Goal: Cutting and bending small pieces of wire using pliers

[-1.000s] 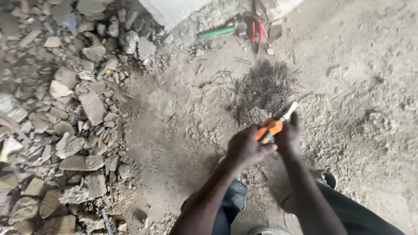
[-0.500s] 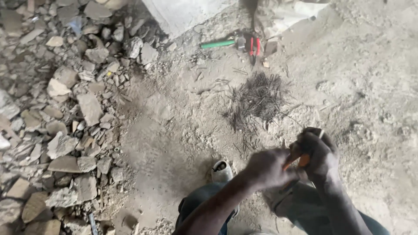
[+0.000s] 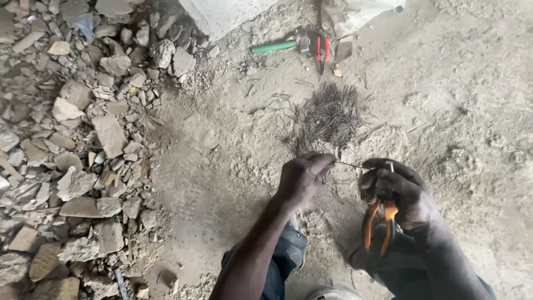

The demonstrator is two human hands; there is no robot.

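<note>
My left hand [image 3: 302, 179] pinches one end of a thin piece of wire [image 3: 351, 165] between its fingertips. My right hand [image 3: 398, 191] grips orange-handled pliers [image 3: 378, 222], whose jaws meet the other end of the wire; the handles hang down below the fist. Both hands hover over dusty ground just below a pile of short dark wire pieces [image 3: 328, 115]. My knees in dark trousers show at the bottom edge.
Broken stone rubble [image 3: 83, 144] covers the left side. A green-handled tool [image 3: 275, 46] and red-handled pliers [image 3: 321, 50] lie at the top by a pale concrete block [image 3: 222, 14]. Sandy ground [image 3: 472, 111] spreads to the right.
My hands have come apart: the left now holds a wire out to the pliers in the right. The view has shifted, with the wire pile sitting higher and the hands lower.
</note>
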